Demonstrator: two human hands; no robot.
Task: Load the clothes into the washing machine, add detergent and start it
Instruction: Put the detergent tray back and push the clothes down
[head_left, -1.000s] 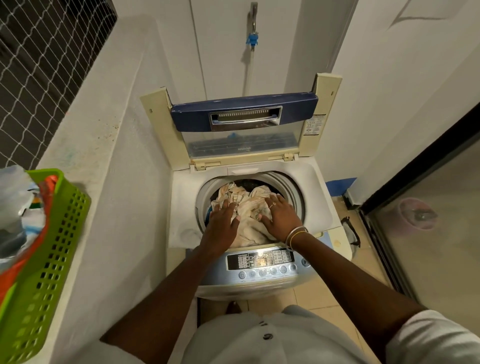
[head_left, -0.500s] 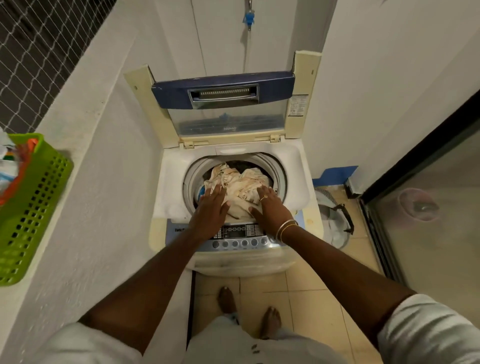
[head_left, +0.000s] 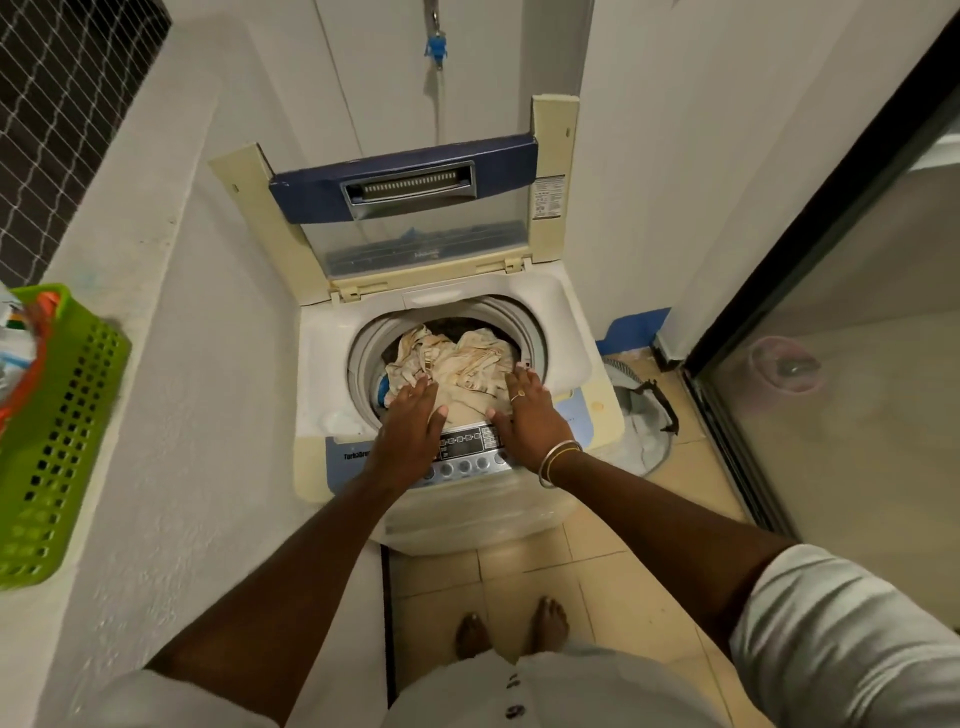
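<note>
A top-loading washing machine (head_left: 571, 332) stands ahead with its blue-and-cream lid (head_left: 405, 182) raised upright. Its drum holds a heap of cream patterned cloth (head_left: 457, 364), with a bit of blue fabric at the drum's left edge. My left hand (head_left: 413, 421) lies flat on the near left of the cloth, fingers straight. On the cloth's near right, my right hand (head_left: 527, 410), with a ring and bangles, presses the same way. Both wrists cross the control panel (head_left: 467, 449), which is partly hidden.
A green perforated basket (head_left: 57, 431) with packets sits on the white ledge at the left. A tap with a blue fitting (head_left: 435, 41) hangs on the wall behind the lid. A round vessel (head_left: 641, 421) lies on the tiled floor to the right, beside a glass sliding door (head_left: 841, 364).
The view has pulled back and tilted down, showing my feet and the floor. Both hands stay flat on the cloth in the drum, slightly nearer its front edge.
</note>
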